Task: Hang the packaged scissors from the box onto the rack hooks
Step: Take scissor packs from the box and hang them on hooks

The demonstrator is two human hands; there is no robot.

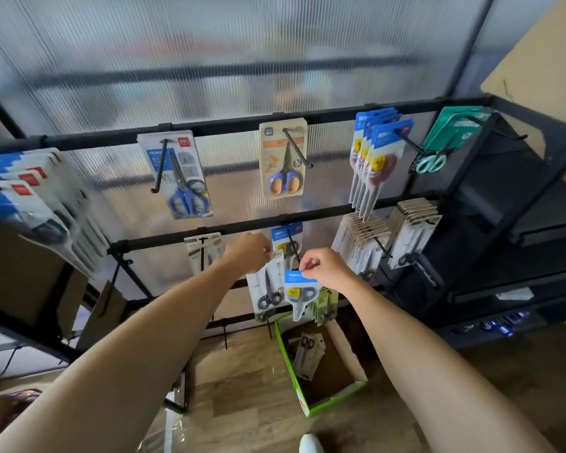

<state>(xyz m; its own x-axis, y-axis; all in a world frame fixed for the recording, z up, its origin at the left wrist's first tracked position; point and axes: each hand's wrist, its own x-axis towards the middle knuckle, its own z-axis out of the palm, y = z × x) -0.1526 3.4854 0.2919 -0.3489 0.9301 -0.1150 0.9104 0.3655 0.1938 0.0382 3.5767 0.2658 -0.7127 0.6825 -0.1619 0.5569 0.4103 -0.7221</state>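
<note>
Frosted ribbed panel behind a black rack [242, 120], wood floor below w/ a green box [324, 380] sitting open, a few packs left inside. Left hand [247, 255] pinches the top of a white-card scissors pack [267, 284], right hand [324, 268] pinches the blue header of a smaller pack [299, 294]; both packs dangle in front of the lower rail, just above the box. Imo the trick now is doing one at a time: line the card's hang hole up w/ the hook tip [297, 258], keep the card square, slide it back. Can't see the holes tbh, fingers cover them. Blue pack: clear blister, grey handles, yellow sticker, blades pointing down. White one has black handles.
</note>
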